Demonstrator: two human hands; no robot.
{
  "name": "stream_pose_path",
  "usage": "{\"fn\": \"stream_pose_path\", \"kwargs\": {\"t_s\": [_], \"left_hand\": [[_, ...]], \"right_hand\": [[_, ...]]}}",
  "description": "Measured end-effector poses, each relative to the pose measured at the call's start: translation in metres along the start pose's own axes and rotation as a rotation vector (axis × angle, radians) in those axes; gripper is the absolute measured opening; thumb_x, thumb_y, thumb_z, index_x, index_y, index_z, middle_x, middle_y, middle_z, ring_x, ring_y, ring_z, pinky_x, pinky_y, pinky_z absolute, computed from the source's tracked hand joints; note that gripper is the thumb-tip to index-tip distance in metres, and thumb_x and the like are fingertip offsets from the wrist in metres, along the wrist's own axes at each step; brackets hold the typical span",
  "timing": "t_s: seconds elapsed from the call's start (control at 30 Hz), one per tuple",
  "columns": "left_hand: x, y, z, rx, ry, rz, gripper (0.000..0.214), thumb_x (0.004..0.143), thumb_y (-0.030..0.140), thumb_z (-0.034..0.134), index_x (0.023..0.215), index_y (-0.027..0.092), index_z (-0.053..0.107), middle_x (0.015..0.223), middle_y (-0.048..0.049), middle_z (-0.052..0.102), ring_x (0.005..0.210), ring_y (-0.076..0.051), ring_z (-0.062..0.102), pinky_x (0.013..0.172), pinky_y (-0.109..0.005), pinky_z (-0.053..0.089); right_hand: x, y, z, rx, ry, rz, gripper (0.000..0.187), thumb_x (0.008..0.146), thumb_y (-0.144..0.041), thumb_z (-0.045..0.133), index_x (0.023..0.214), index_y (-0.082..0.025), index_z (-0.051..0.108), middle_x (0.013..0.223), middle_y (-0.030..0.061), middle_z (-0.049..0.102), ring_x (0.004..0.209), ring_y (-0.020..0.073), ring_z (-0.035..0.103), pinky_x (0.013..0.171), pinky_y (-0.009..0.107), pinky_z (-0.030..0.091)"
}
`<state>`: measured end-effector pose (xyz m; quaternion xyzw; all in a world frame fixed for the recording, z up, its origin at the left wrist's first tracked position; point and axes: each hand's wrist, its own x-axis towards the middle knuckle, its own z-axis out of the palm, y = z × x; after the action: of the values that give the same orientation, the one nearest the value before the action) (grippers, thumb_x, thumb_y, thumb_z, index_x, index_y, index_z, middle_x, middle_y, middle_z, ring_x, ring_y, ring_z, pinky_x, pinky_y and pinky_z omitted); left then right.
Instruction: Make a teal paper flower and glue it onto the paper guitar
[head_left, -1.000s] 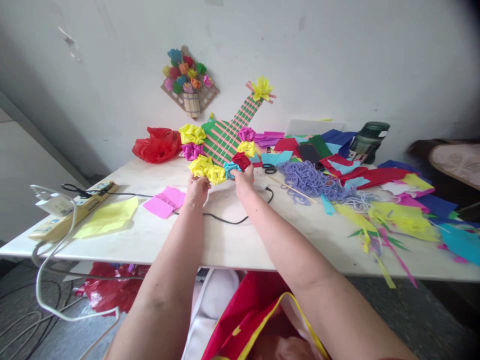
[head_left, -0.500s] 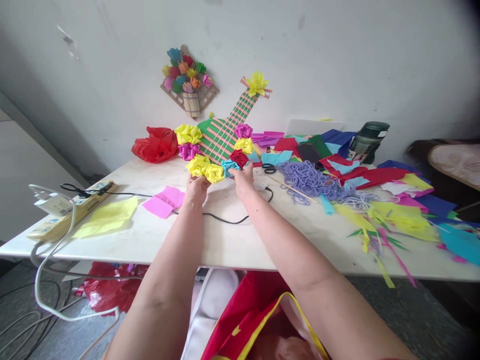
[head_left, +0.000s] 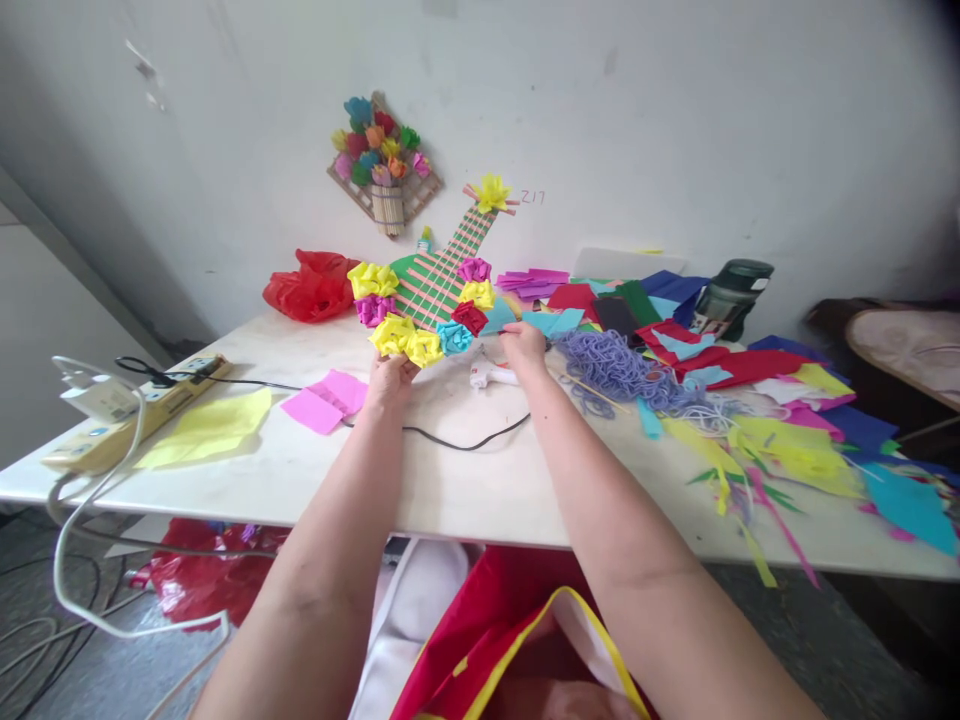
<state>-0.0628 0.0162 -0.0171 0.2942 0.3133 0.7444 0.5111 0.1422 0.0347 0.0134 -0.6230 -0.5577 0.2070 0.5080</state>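
A guitar-shaped craft [head_left: 431, 285] of green card with pink strips and several paper flowers stands tilted up from the white table [head_left: 465, 480] towards the wall. My left hand [head_left: 388, 378] grips its lower edge beneath the yellow flowers [head_left: 409, 340]. To the right of the craft, my right hand [head_left: 523, 348] hovers low over the table, off the craft, its fingers curled downwards and hidden from me. A white glue gun [head_left: 484, 377] with a black cord [head_left: 450, 440] lies just beside that hand.
Loose coloured paper [head_left: 795, 430] and purple yarn [head_left: 611, 360] cover the table's right side, behind them a dark bottle [head_left: 724, 295]. Pink paper [head_left: 326, 402], yellow paper [head_left: 210, 430] and a power strip [head_left: 127, 415] lie left. A red bag [head_left: 311, 285] sits by the wall.
My right hand has let go of the craft's flowers and moved right, beside the glue gun. The craft now leans further back. My left hand still grips it.
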Motion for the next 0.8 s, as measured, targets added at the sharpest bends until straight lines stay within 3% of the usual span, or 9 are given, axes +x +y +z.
{"fn": "stream_pose_path", "kwargs": {"t_s": [0.13,0.27,0.47,0.63,0.8], "left_hand": [[0.001,-0.002,-0.001,0.004,0.022,-0.03,0.045,0.066,0.009,0.07,0.104,0.026,0.054,0.074,0.0036,0.066,0.06,-0.012,0.066,0.061,-0.024,0.053],[0.002,-0.003,-0.001,0.0,0.034,-0.035,0.046,0.065,0.008,0.07,0.103,0.026,0.054,0.07,0.0038,0.066,0.058,-0.013,0.065,0.06,-0.024,0.053],[0.002,-0.003,0.0,0.013,0.04,-0.041,0.043,0.066,0.009,0.07,0.103,0.025,0.054,0.072,0.0029,0.066,0.06,-0.014,0.066,0.062,-0.026,0.054],[0.0,-0.002,0.001,0.016,0.057,-0.051,0.043,0.065,0.006,0.068,0.102,0.025,0.054,0.07,0.0034,0.065,0.058,-0.013,0.065,0.06,-0.025,0.053],[0.001,-0.001,0.002,0.006,0.089,-0.05,0.045,0.065,0.005,0.066,0.104,0.025,0.054,0.07,0.0031,0.066,0.059,-0.013,0.065,0.059,-0.024,0.053]], "right_hand": [[0.002,0.005,-0.035,-0.527,-0.074,0.001,0.032,0.071,-0.015,0.053,0.098,-0.015,0.07,0.101,0.0134,0.069,0.101,0.0264,0.063,0.085,0.035,0.046],[0.002,0.016,-0.057,-0.829,-0.113,0.071,0.033,0.073,-0.015,0.056,0.103,-0.011,0.069,0.108,0.0219,0.066,0.107,0.0307,0.06,0.083,0.039,0.047],[0.005,0.04,-0.065,-0.878,-0.147,0.187,0.037,0.075,-0.013,0.056,0.11,-0.01,0.067,0.109,0.0222,0.065,0.107,0.0302,0.06,0.081,0.039,0.049],[0.003,0.039,-0.064,-0.859,-0.14,0.226,0.037,0.079,-0.007,0.046,0.109,-0.01,0.068,0.111,0.0213,0.065,0.106,0.0288,0.061,0.081,0.037,0.049],[-0.005,0.023,-0.065,-0.852,-0.028,0.105,0.037,0.085,-0.008,0.04,0.107,-0.013,0.069,0.109,0.0199,0.064,0.103,0.0287,0.062,0.081,0.038,0.048]]}}
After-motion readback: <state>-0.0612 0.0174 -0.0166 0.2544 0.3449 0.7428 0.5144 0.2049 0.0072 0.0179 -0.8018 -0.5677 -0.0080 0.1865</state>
